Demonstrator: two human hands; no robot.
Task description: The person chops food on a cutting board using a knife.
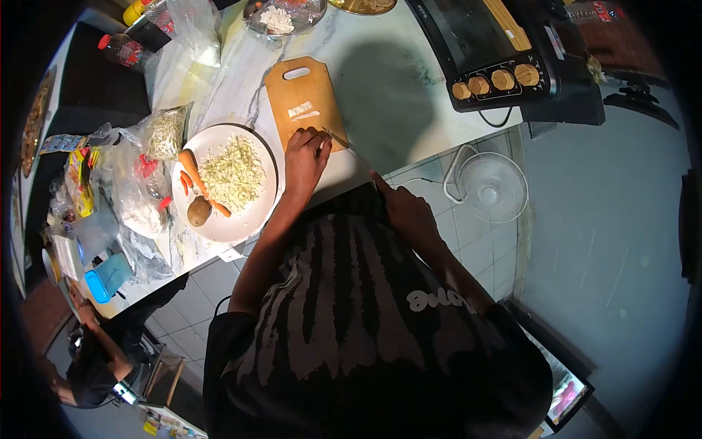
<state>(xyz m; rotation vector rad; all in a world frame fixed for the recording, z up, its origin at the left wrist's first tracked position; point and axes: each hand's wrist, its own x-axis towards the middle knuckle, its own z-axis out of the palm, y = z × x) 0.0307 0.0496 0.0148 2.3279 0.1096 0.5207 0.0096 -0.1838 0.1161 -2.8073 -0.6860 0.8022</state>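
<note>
A wooden cutting board (307,84) lies on the marble counter with a few pale strips (301,111) on it. My left hand (306,159) rests at the board's near end, fingers curled down; whatever they press on is hidden. My right hand (408,212) is closed around the handle of a knife (352,151), whose blade reaches over the board beside my left fingers. Left of the board, a large plate (245,233) carries chopped pale vegetable (234,175), carrots (188,162), small red-orange pieces (184,181) and a brown potato (198,211).
A black toaster oven (504,55) stands at the counter's far right. Metal trays (314,18) with food sit at the back. Plastic bags (139,183), a bottle (124,51) and a blue container (108,278) crowd the left. Another person (95,358) is at lower left. A clear basket (491,186) is beyond the counter's right edge.
</note>
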